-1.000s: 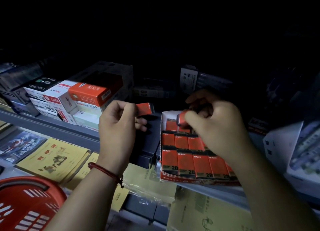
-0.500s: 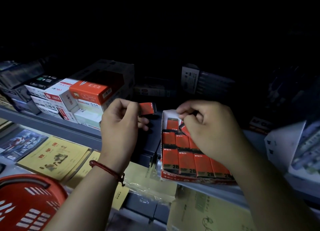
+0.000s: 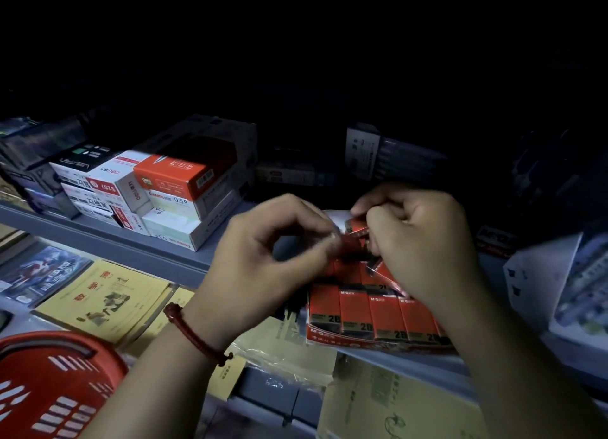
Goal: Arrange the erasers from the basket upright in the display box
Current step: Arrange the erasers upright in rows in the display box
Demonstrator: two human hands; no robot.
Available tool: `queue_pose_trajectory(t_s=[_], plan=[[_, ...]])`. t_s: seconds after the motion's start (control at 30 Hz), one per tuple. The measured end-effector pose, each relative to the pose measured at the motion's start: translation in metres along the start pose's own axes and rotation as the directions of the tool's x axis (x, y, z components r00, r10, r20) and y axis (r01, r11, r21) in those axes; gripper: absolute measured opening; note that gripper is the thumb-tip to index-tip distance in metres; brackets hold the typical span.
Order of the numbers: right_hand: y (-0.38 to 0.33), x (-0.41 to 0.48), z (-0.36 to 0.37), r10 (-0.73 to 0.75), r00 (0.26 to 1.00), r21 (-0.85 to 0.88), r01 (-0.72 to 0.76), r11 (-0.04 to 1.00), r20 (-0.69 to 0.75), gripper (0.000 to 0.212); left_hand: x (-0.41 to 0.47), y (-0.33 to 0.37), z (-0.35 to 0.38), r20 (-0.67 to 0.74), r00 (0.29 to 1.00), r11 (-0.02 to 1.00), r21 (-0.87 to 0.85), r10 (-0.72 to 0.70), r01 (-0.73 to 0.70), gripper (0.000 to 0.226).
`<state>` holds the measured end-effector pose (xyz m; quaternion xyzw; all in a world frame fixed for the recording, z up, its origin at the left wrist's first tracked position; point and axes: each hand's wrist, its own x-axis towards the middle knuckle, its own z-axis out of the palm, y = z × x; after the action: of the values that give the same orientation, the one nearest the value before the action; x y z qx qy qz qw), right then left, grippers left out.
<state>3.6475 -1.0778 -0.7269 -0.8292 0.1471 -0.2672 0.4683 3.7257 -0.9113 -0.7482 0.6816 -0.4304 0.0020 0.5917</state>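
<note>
The tilted eraser sits at the back of the display box, not yet upright. The right hand pinches it between curled fingers and thumb above the rear row. The front row of erasers already stands on end, 2B labels facing out, packed side by side, and the rows behind it look mostly full where the hands do not hide them.

What has changed is the left hand. A moment ago it waited well left of the box, holding the second eraser in the air. Now it has swung across, and its fingertips meet the right hand just over the back corner of the box. Its thumb and forefinger are closed on that red piece, though motion blur makes the grip hard to read.

So both hands are now working the same spot. Most likely one eraser is being seated while the next is brought in behind it.

The red basket lies at lower left, well apart from the box, its contents out of sight. Stacked pen boxes sit on the shelf to the left, with yellow notebooks on the level below.
</note>
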Motion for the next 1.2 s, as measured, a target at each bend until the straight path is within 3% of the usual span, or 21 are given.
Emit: queue_pose_trajectory(t_s=[0.07, 0.13, 0.23, 0.33, 0.4, 0.57, 0.73, 0.87, 1.2], plan=[[0.000, 0.000, 0.000, 0.014, 0.999, 0.014, -0.013, 1.000, -0.039, 0.021, -0.002, 0.004, -0.004, 0.168, 0.986, 0.995, 0.092, 0.014, -0.030, 0.010], [0.000, 0.000, -0.001, 0.025, 0.996, 0.021, -0.023, 1.000, -0.081, 0.022, -0.003, 0.007, -0.006, 0.223, 0.975, 0.990, 0.142, -0.009, -0.023, 0.010], [0.002, 0.000, -0.002, 0.023, 0.996, 0.030, -0.020, 0.999, -0.086, 0.025, -0.004, 0.007, -0.004, 0.068, 0.994, 0.997, 0.014, -0.082, 0.081, 0.008], [0.003, 0.000, -0.001, -0.020, 0.999, -0.009, 0.020, 1.000, -0.028, 0.022, -0.001, -0.004, -0.001, -0.162, 0.978, 0.982, 0.114, -0.131, 0.151, 0.020], [0.003, 0.001, 0.000, -0.040, 0.998, -0.064, 0.043, 0.997, 0.055, 0.021, 0.000, -0.013, 0.002, -0.220, 0.955, 0.960, 0.154, -0.198, 0.235, 0.021], [0.003, -0.002, 0.002, -0.052, 0.983, -0.208, 0.090, 0.974, 0.178, 0.017, 0.005, -0.017, 0.009, -0.242, 0.925, 0.892, 0.278, -0.293, 0.356, 0.023], [-0.002, -0.003, 0.003, -0.056, 0.960, -0.333, 0.150, 0.931, 0.274, 0.014, 0.006, -0.016, 0.010, -0.303, 0.894, 0.880, 0.243, -0.330, 0.408, 0.020], [-0.004, -0.003, 0.005, -0.077, 0.957, -0.405, 0.191, 0.894, 0.281, 0.017, 0.006, -0.015, 0.010, -0.349, 0.860, 0.891, 0.123, -0.373, 0.437, 0.017], [-0.011, 0.005, 0.002, -0.046, 0.983, -0.531, 0.136, 0.836, 0.179, 0.021, 0.010, -0.017, 0.009, -0.274, 0.880, 0.900, 0.094, -0.389, 0.426, 0.018]])
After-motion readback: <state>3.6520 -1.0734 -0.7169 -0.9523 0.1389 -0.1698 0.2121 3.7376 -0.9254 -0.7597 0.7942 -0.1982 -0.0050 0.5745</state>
